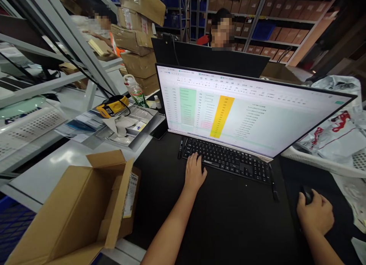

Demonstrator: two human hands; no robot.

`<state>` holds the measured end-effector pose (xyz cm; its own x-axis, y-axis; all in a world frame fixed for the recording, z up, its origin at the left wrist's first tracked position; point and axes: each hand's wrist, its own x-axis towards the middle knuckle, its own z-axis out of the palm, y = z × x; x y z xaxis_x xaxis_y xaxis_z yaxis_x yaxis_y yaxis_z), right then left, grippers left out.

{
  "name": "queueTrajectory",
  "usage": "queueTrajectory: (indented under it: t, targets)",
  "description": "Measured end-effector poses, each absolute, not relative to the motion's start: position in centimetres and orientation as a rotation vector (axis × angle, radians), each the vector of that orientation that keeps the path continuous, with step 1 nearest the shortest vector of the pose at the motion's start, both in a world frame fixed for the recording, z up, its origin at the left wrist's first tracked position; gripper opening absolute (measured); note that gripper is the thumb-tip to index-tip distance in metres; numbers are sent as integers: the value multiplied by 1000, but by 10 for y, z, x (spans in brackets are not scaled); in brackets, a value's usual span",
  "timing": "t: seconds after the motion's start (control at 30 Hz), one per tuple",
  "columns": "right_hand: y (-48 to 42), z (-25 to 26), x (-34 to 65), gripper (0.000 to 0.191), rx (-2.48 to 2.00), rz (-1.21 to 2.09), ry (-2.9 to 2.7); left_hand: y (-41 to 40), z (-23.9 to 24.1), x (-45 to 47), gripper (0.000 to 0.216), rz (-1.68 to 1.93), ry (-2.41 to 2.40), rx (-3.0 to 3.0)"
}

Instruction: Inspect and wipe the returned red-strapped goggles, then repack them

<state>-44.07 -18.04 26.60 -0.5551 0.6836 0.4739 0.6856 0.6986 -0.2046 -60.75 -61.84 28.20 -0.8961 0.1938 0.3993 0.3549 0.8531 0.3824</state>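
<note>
Mouse [307,195] sits in the curled grip of the right hand [318,212], on a dark mat [291,181]. The left hand [195,173] rests loosely spread on the left end of the keyboard [228,158], just below the screen [263,112]. A careless press could enter a stray character and alter the spreadsheet [227,116]; an outward swing of the left arm [177,219] might nudge the open carton [67,204] nearby.

A matt plastic computer keyboard [228,156] and smooth plastic computer mouse [307,195] sit at four o'clock in the view, a matt cardboard box [65,200] at eight, a glossy plastic drink bottle [137,92] at ten, shiny plastic bags [341,141] at three.
</note>
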Motion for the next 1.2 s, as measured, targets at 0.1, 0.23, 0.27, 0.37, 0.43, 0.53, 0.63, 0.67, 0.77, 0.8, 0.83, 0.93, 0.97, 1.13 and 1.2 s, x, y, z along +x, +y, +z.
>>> queueTrajectory:
  t: [0.1,0.23,0.27,0.37,0.43,0.53,0.63,0.67,0.77,0.8,0.83,0.93,0.97,1.13,1.2]
  targets:
    - [-181,266,-440,63,-1074,14,-2374,-619,283,-607,52,-645,-2683,-407]
    - [-184,268,-440,66,-1123,30,-2374,-619,283,-607,53,-634,-2687,-406]
    - [-184,268,-440,64,-1125,41,-2377,-620,283,-607,52,-633,-2689,-407]
    - [-179,265,-440,60,-1112,74,-2396,-620,283,-607,52,-638,-2693,-406]
    - [-175,262,-440,60,-1111,79,-2405,-620,283,-607,52,-640,-2691,-403]
    - [-171,258,-440,59,-1099,74,-2414,-620,282,-607,52,-640,-2682,-407]
    - [-171,258,-439,59,-1063,60,-2421,-620,281,-607,52,-640,-2676,-418]
    - [-172,258,-439,59,-1056,58,-2426,-620,281,-607,52,-639,-2675,-420]
    - [-173,259,-439,60,-1080,64,-2436,-620,281,-607,52,-640,-2675,-420]
    - [-174,260,-439,60,-1089,67,-2438,-620,281,-607,52,-643,-2676,-421]
    - [-174,260,-439,61,-1093,68,-2438,-620,281,-607,52,-647,-2677,-420]
    - [-175,260,-440,60,-1075,59,-2438,-620,283,-608,52,-658,-2685,-418]
    - [-175,260,-440,60,-1066,54,-2431,-620,283,-608,52,-661,-2687,-416]
    - [-177,262,-439,60,-1058,44,-2418,-620,283,-608,52,-666,-2690,-418]
    - [-179,264,-440,61,-1066,52,-2423,-620,282,-608,52,-663,-2691,-418]
